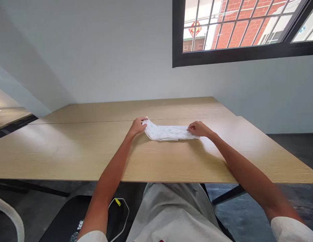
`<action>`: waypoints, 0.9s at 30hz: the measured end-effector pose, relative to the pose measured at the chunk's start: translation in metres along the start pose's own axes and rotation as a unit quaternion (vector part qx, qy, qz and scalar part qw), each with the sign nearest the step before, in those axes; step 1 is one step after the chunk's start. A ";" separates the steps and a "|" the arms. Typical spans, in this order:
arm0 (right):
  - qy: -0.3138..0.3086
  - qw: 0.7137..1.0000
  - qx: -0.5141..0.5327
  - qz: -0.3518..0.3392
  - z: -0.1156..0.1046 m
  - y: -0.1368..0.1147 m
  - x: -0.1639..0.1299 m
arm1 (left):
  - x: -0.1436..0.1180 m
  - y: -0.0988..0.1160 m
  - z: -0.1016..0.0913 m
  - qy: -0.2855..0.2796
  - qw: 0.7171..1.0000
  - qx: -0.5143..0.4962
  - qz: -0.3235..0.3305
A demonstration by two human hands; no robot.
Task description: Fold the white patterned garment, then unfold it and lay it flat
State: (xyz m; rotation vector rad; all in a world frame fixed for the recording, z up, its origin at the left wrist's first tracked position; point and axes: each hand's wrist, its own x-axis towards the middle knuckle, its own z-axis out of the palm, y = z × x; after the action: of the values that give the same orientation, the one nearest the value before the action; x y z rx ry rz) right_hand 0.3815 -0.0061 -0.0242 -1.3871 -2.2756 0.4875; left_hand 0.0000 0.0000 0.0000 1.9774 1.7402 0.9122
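Pinching both ends of folded white cloth with small green print (169, 132), mid pale wooden table (70, 151). Left hand (137, 126) closed on 9 o'clock end, right hand (199, 129) on 3 o'clock end. Uneven tug probably skews folds, layers slide loose.

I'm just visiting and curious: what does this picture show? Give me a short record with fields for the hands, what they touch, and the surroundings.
left hand: left hand grips the left end of the cloth, lifting that corner slightly
right hand: right hand pinches the right end of the cloth
cloth: white with a faint small pattern, folded into a narrow strip, lying flat
surface: wooden table, with a seam running across it behind the cloth
background: grey wall; window at upper right, brick wall outside
below table: dark chair at lower left
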 end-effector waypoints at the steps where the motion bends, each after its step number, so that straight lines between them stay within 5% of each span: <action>1: 0.003 1.000 0.020 0.007 0.002 -0.004 0.001 | 0.003 0.014 0.003 0.005 1.000 -0.022 0.013; 4: -0.017 0.982 0.171 0.079 0.008 -0.013 0.004 | 0.012 0.070 0.030 0.021 0.996 -0.052 0.076; 6: -0.043 0.937 0.321 0.133 0.011 -0.014 0.005 | 0.015 0.110 0.061 0.028 0.989 -0.082 0.119; 9: -0.057 0.853 0.491 0.166 0.011 -0.009 0.003 | 0.011 0.153 0.110 -0.052 0.979 -0.157 0.120; 11: -0.051 0.827 0.534 0.168 0.012 -0.004 0.002 | 0.008 0.163 0.133 -0.126 0.955 -0.250 0.095; 14: -0.029 0.850 0.498 0.169 0.015 0.003 0.001 | 0.003 0.146 0.138 -0.172 0.932 -0.301 0.104; 17: 0.000 0.876 0.453 0.165 0.018 0.002 0.003 | -0.004 0.104 0.118 -0.141 0.958 -0.169 0.184; 21: 0.014 0.855 0.477 0.203 0.012 -0.005 0.003 | -0.021 0.054 0.094 -0.158 0.963 -0.065 0.207; 24: 0.003 0.856 0.463 0.230 0.004 -0.005 0.001 | -0.030 0.044 0.095 -0.147 0.969 -0.059 0.191; 27: 0.027 0.909 0.346 0.231 -0.003 0.000 -0.003 | -0.035 0.050 0.107 -0.119 0.961 -0.020 0.249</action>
State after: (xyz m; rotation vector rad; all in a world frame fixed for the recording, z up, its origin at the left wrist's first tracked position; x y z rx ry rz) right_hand 0.3838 -0.0082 -0.0224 -1.4886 -1.4606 1.2422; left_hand 0.1071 -0.0268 -0.0538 2.4320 1.1027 0.7999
